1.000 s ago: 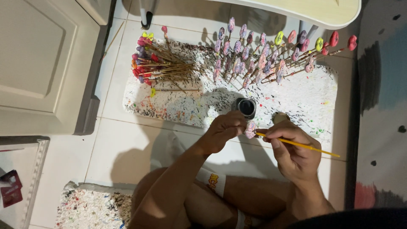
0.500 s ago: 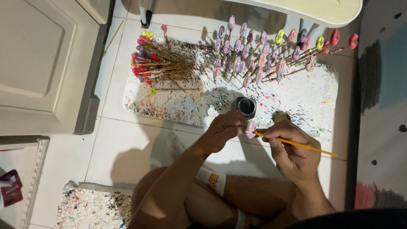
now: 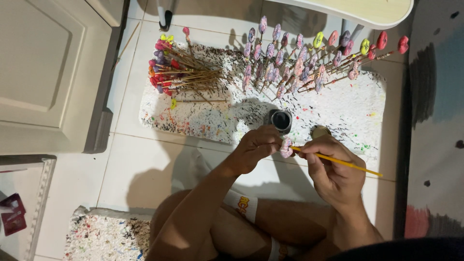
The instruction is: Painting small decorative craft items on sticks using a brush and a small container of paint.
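My left hand (image 3: 255, 147) pinches a small pink-and-purple painted piece on a stick (image 3: 286, 146). My right hand (image 3: 331, 166) grips a thin yellow paintbrush (image 3: 345, 163) whose tip touches that piece. Just beyond the hands a small open jar of dark paint (image 3: 281, 120) stands on a white paint-speckled foam board (image 3: 348, 108), with its round lid (image 3: 320, 130) beside it. Several painted pieces on sticks (image 3: 295, 60) stand stuck in the board. A bundle of coloured pieces on sticks (image 3: 176, 72) lies at the board's left end.
A cream cabinet door (image 3: 46, 72) fills the left. A second speckled foam piece (image 3: 104, 237) lies at the lower left on the white tiles. A pale table edge (image 3: 367, 8) and its legs are at the top. A painted wall or canvas (image 3: 437, 121) runs along the right.
The brush has shifted slightly against the piece; both hands stay in the same place.
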